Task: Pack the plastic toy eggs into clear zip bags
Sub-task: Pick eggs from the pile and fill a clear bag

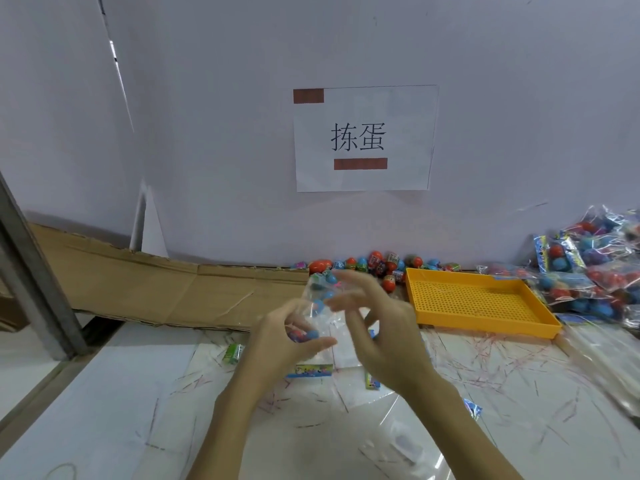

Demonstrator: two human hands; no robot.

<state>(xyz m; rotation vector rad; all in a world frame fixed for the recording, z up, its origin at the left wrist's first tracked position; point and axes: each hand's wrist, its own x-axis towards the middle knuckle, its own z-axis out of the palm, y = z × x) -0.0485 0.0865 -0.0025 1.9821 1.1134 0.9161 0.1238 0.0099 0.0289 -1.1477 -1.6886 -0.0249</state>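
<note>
A clear zip bag (323, 299) with several blue and pink toy eggs inside hangs above the table at the centre. My left hand (284, 341) grips its lower part, the thumb pressed along the plastic over a blue egg (309, 335). My right hand (377, 327) is at the bag's right side with fingers spread and blurred; whether it grips the plastic is unclear. Loose toy eggs (377, 266) lie in a row against the wall behind.
An orange perforated tray (485, 306) sits right of my hands. Filled bags (595, 271) are piled at the far right. Flat cardboard (166, 289) lies at the back left. Small green packets (234, 353) and empty clear bags (398, 441) lie on the scribbled white table.
</note>
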